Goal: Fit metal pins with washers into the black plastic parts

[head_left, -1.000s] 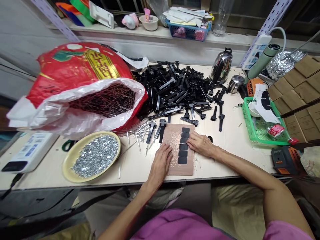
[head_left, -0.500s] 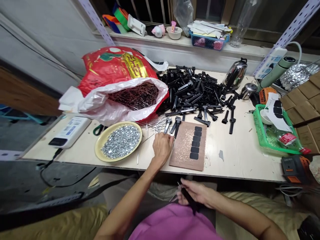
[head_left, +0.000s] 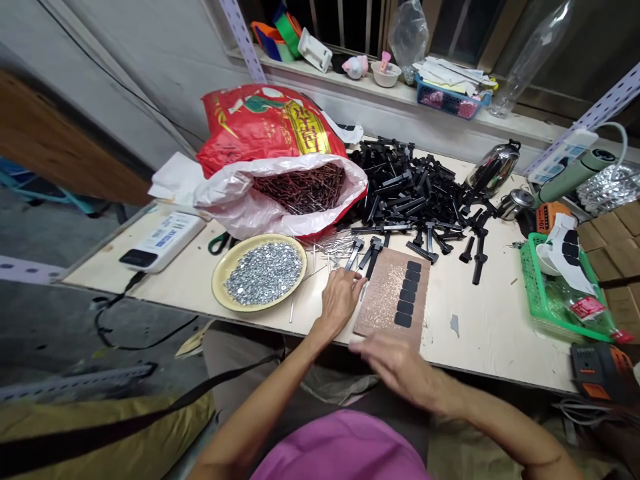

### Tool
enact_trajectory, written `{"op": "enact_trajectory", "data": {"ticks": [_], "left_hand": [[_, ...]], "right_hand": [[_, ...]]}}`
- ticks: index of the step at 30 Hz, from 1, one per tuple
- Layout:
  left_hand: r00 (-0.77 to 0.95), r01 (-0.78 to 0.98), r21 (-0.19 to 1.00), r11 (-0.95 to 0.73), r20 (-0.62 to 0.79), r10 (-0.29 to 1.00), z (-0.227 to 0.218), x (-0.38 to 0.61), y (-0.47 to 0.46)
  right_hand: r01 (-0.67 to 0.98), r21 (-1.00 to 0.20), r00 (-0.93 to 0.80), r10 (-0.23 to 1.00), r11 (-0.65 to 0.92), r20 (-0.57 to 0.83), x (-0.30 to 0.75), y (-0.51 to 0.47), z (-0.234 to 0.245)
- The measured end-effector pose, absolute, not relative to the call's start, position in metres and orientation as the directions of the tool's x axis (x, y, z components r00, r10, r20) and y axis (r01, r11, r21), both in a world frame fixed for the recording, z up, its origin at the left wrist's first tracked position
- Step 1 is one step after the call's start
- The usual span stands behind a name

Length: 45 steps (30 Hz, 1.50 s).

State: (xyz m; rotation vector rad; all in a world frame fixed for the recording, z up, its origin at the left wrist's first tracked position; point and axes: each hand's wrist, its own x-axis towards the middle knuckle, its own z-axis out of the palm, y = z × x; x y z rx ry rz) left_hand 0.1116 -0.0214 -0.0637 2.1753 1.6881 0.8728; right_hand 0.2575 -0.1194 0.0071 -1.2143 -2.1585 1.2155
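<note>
My left hand (head_left: 340,300) lies palm down on the table, fingers flat, at the left edge of a brown board (head_left: 383,300). Its fingertips are close to two black plastic parts (head_left: 369,252) and some loose metal pins (head_left: 325,248). The board carries a column of black pads (head_left: 407,293). My right hand (head_left: 397,368) hovers in front of the table's near edge, just below the board. Motion smears it, so whether it holds anything is unclear.
A yellow plate of small silver pieces (head_left: 260,273) sits left of my hand. Behind it lies a red bag of thin rods (head_left: 300,187) and a heap of black parts (head_left: 415,193). A kettle (head_left: 493,170), green basket (head_left: 530,280) and drill (head_left: 600,363) stand right.
My right hand left the black pads, dropped to my lap with a dark part, and now rises toward the table edge. My left hand shifted left off the board. The view swung left.
</note>
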Motion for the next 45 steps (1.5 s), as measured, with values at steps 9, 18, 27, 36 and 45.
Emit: {"op": "enact_trajectory", "data": {"ticks": [9,18,27,36,45], "left_hand": [[-0.187,0.874,0.480,-0.075,0.474,0.860,-0.042,0.036,-0.023],[0.058,0.671,0.682,-0.289,0.341,0.938,-0.039,0.049,-0.044],[0.269,0.713,0.591,-0.376,0.264,0.926,-0.057,0.079,-0.046],[0.036,0.754,0.627,-0.198,0.261,0.965,-0.061,0.057,-0.032],[0.061,0.924,0.378,-0.050,-0.016,0.998,-0.064,0.086,0.007]], "right_hand": [[0.490,0.027,-0.870,0.491,0.871,-0.040,0.275,0.039,-0.018],[0.379,0.135,-0.905,0.397,0.916,-0.153,0.271,0.052,-0.007],[0.370,0.138,-0.876,0.395,0.919,-0.278,0.271,0.052,-0.001],[0.475,0.068,-0.873,0.479,0.878,-0.092,0.285,0.043,-0.026],[0.732,-0.260,-0.555,0.772,0.630,0.309,0.296,0.023,-0.005]]}}
